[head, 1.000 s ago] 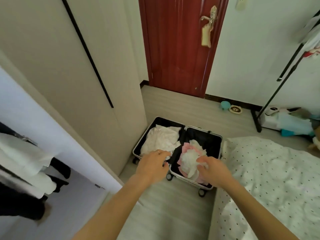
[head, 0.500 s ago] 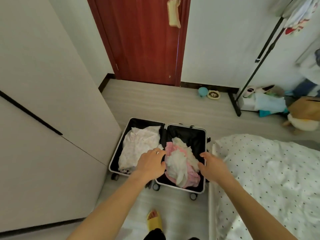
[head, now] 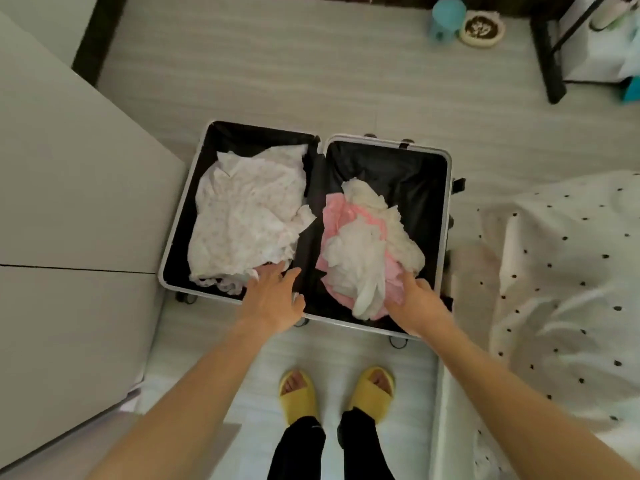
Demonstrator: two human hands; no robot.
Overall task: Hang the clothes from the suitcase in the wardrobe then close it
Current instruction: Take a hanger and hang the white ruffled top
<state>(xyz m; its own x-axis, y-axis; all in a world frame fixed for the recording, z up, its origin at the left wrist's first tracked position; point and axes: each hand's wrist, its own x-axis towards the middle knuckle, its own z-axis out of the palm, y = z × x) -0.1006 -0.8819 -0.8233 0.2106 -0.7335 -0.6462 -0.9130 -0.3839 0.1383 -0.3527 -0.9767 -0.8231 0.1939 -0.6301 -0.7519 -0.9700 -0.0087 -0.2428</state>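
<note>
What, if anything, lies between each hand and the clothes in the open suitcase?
Nothing visible. The suitcase lies open; the left hand reaches the white floral garment in its left half, and the right hand touches the pink and white pile in its right half.

An open suitcase (head: 408,181) lies flat on the floor at the centre of the frame, with a white patterned garment (head: 242,220) in its left half and a pink garment (head: 336,216) under crumpled white clothes (head: 356,251) in its right half. The left hand (head: 273,296) reaches with straight fingers to the patterned garment's lower edge, while the right hand (head: 415,303) rests against the lower right of the pink pile. Yellow slippers (head: 299,393) stand at the bottom centre, a dotted bedsheet (head: 571,271) fills the right, and a pale wardrobe door (head: 69,168) the left.
</note>
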